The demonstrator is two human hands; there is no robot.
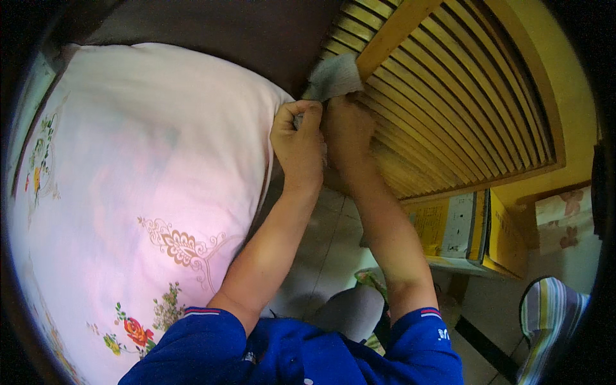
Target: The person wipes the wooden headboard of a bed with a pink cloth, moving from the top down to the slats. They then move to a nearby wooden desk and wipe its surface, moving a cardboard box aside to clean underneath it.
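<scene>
A greyish-white cloth (337, 77) shows just above and between my hands, at the gap between the bed's corner and a slatted wooden door. My left hand (301, 139) has its thumb and fingers closed on part of this cloth, beside the edge of the pale pink floral bed sheet (211, 120). My right hand (349, 127) is close against the left one, in front of the wooden slats (433, 110). Its fingers are bent and mostly hidden, so its hold on the cloth is unclear.
A dark brown panel (216, 29) stands beyond the bed. At the lower right are a yellow cardboard box (428, 231), a patterned cloth (563, 221) and a striped slipper or shoe (548, 313). Tiled floor (322, 240) shows between my forearms.
</scene>
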